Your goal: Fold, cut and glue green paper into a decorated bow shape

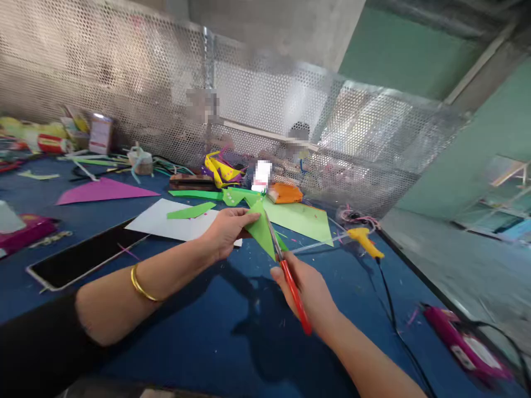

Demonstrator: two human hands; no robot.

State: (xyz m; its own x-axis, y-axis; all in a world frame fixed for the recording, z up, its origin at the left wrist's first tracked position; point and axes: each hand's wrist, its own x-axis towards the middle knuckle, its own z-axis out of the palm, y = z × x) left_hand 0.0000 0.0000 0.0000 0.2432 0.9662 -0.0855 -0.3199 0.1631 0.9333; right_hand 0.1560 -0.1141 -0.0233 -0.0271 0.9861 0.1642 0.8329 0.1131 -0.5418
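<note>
My left hand (229, 228) pinches a piece of green paper (260, 231) by its left side, holding it above the blue table. In my right hand (309, 284) is a pair of scissors (293, 293) with red handles, its metal blades lying along the right edge of that green paper. Whether the blades are parted is hard to see. Just beyond the hands lie a light green sheet (301, 218), a white sheet (174, 219) and a loose green strip (191, 210). Cut green paper pieces (234, 195) rest behind the held piece.
A yellow glue gun (365, 241) with a black cord lies right, near a magenta device (464, 345). On the left are a black panel (87, 254), purple paper (108, 190) and a magenta box (27, 235). A perforated metal screen (257, 99) stands along the back.
</note>
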